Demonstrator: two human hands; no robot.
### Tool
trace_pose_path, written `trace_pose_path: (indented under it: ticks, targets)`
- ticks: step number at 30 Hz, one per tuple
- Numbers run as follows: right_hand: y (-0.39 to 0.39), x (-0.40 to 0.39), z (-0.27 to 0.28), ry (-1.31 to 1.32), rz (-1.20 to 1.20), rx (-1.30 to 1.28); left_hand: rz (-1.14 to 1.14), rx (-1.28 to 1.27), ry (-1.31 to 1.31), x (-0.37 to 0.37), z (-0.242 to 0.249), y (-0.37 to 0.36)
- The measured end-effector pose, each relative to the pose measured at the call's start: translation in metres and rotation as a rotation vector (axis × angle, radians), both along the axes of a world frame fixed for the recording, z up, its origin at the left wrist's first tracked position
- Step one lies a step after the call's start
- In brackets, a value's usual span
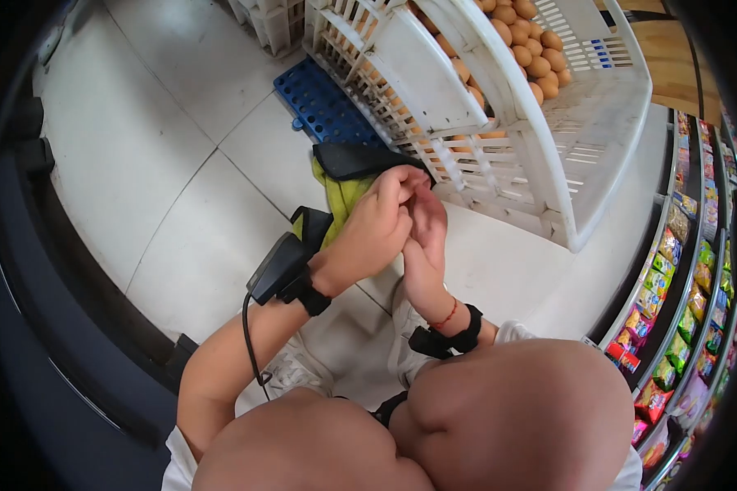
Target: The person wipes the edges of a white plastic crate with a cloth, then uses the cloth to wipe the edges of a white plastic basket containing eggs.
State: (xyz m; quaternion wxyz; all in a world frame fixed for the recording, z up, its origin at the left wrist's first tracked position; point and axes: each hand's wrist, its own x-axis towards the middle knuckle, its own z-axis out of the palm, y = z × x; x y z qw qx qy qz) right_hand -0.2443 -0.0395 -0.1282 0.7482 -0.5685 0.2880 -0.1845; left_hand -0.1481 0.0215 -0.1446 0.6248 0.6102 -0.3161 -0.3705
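Note:
My left hand (373, 221) and my right hand (426, 225) meet in front of my knees, touching each other. The left fingers are curled in against the right hand, whose fingers are bent. Whatever lies between them, if anything, is hidden. Just beyond and under the left hand is a yellow-green and black fabric item (344, 192), its black part (364, 159) reaching to the crate. To the right of my hands, a white plastic crate (549, 164) with slatted walls holds many brown eggs (540, 57).
A blue perforated plastic base (332, 102) lies beside the crate. Another white crate (274, 24) stands at the back. Snack shelves (663, 295) line the right side; a dark cabinet (57, 360) is at left. Pale tiles (180, 164) cover the floor.

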Motion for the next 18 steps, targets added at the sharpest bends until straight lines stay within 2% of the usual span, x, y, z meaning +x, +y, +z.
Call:
trace_pose_path:
  ticks: [2,6,8,12,14,16,18]
  targets:
    - [-0.002,-0.001,0.007,-0.071,0.086,0.068,0.016,-0.035,-0.051,0.001,0.006,0.003]
    - [-0.003,-0.004,-0.012,-0.021,0.061,0.003,0.017,0.029,-0.055,0.000,-0.010,-0.001]
    - [-0.007,-0.003,-0.020,0.037,0.016,0.090,0.019,0.043,-0.152,0.003,-0.018,0.000]
    - [-0.004,0.002,-0.009,-0.006,0.051,0.029,-0.001,0.076,-0.072,0.008,0.000,-0.001]
    - [0.000,0.001,0.004,-0.090,0.022,0.048,0.016,-0.007,-0.062,0.004,0.011,0.002]
    - [-0.005,0.000,0.000,-0.084,0.017,0.091,0.037,0.007,-0.051,0.001,0.004,0.000]
    - [-0.009,0.001,-0.008,0.069,-0.016,0.163,0.056,0.017,-0.040,-0.001,-0.008,-0.002]
